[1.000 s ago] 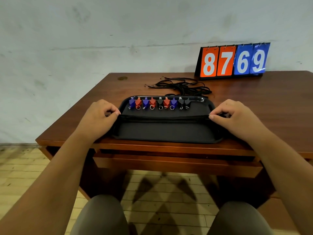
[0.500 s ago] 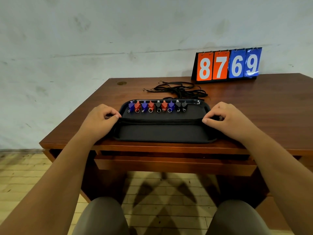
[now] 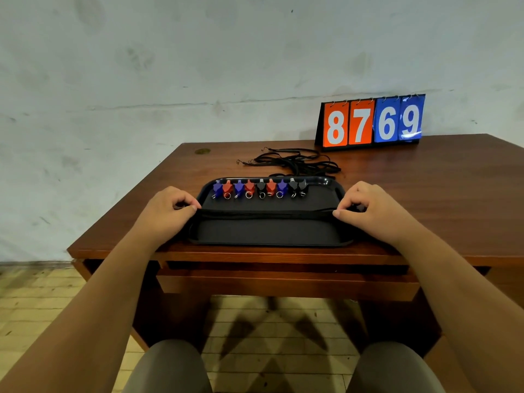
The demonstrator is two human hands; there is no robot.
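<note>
A black tray (image 3: 269,236) lies at the desk's near edge. Along its far side stands a row of several blue, red and black whistles (image 3: 259,188) with small metal rings. A black cord (image 3: 266,214) runs taut across the middle of the tray from side to side. My left hand (image 3: 167,214) is curled at the tray's left end and pinches the cord's left end. At the tray's right end, my right hand (image 3: 368,211) pinches the other end of the cord. What lies under the curled fingers is hidden.
A loose heap of black lanyards (image 3: 295,163) lies just behind the tray. A flip scoreboard (image 3: 371,121) reading 8769 stands at the back right of the brown wooden desk (image 3: 425,188). A drawer sits under the front edge, above my knees.
The view has tilted, so the desk sits lower in the frame. Both hands stay at the tray's ends with the cord stretched between them.
</note>
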